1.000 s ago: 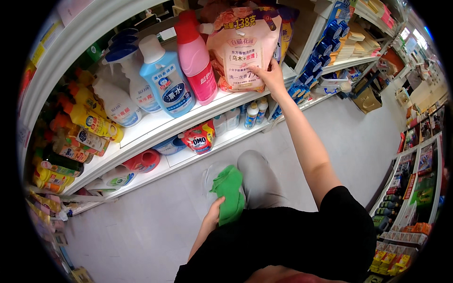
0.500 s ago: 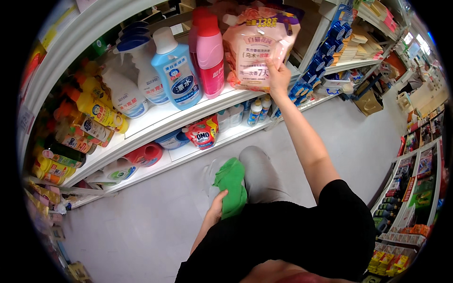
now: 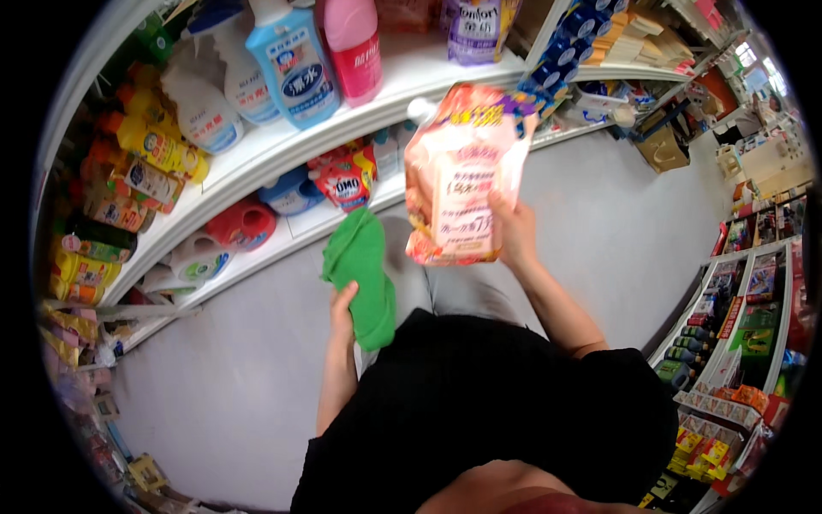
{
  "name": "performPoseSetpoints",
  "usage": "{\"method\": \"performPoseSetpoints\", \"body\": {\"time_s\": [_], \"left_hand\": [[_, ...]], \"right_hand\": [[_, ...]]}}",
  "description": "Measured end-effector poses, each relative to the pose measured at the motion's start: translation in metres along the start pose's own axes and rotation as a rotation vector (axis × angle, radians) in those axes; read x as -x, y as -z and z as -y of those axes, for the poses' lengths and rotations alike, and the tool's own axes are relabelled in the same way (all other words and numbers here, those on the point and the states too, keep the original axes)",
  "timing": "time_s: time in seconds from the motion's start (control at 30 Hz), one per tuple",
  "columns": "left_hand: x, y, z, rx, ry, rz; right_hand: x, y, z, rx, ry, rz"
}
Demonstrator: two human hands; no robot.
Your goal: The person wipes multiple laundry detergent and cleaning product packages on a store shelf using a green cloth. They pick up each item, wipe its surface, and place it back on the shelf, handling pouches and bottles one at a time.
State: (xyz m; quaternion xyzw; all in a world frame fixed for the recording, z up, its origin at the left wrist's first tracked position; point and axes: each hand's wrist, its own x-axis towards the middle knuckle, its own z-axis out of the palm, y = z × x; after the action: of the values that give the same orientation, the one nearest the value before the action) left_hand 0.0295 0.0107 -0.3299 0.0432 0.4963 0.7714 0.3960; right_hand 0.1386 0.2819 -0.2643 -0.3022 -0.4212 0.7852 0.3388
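My right hand (image 3: 516,231) grips the right edge of a pink spouted refill pouch (image 3: 462,184), held upright in front of the shelf with its white cap at the upper left. The thumb lies on the pouch's front; the other fingers are hidden behind it. Lower and to the left, my left hand (image 3: 342,313) is closed on a folded green cloth (image 3: 361,274). The cloth hangs near the lower shelf, apart from the pouch. Behind the pouch, a purple pouch (image 3: 479,32) stands on the upper shelf.
The white upper shelf (image 3: 402,81) carries a pink bottle (image 3: 353,51), a blue bottle (image 3: 295,68), spray bottles (image 3: 201,98) and yellow bottles (image 3: 163,146). Below are a red pouch (image 3: 344,182) and a red jug (image 3: 242,224). More stocked shelving (image 3: 728,334) runs along the right.
My right hand has drawn the pink pouch off the upper shelf and toward me, uncovering the purple pouch. My left hand has raised the green cloth up and to the left.
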Motion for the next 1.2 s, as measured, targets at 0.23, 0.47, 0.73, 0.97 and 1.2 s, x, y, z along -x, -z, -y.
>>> {"method": "performPoseSetpoints", "body": {"time_s": [0.23,0.47,0.73,0.97,1.2], "left_hand": [[0.021,-0.043,-0.012,-0.485,-0.621,-0.231],[-0.002,-0.122,-0.045,-1.377,-1.138,-0.286],[0.029,-0.112,0.019,-1.482,-0.913,0.468],[0.027,-0.090,0.001,-1.439,-0.939,-0.161],[0.027,-0.092,0.036,-1.559,-1.021,0.407]], "right_hand": [[0.067,0.038,-0.074,0.510,-0.091,0.192],[0.063,0.040,-0.054,0.249,-0.064,0.371],[0.049,0.058,-0.057,0.432,-0.064,0.363],[0.053,0.048,-0.054,0.222,-0.141,0.427],[0.045,0.051,-0.060,0.141,-0.173,0.358]]}}
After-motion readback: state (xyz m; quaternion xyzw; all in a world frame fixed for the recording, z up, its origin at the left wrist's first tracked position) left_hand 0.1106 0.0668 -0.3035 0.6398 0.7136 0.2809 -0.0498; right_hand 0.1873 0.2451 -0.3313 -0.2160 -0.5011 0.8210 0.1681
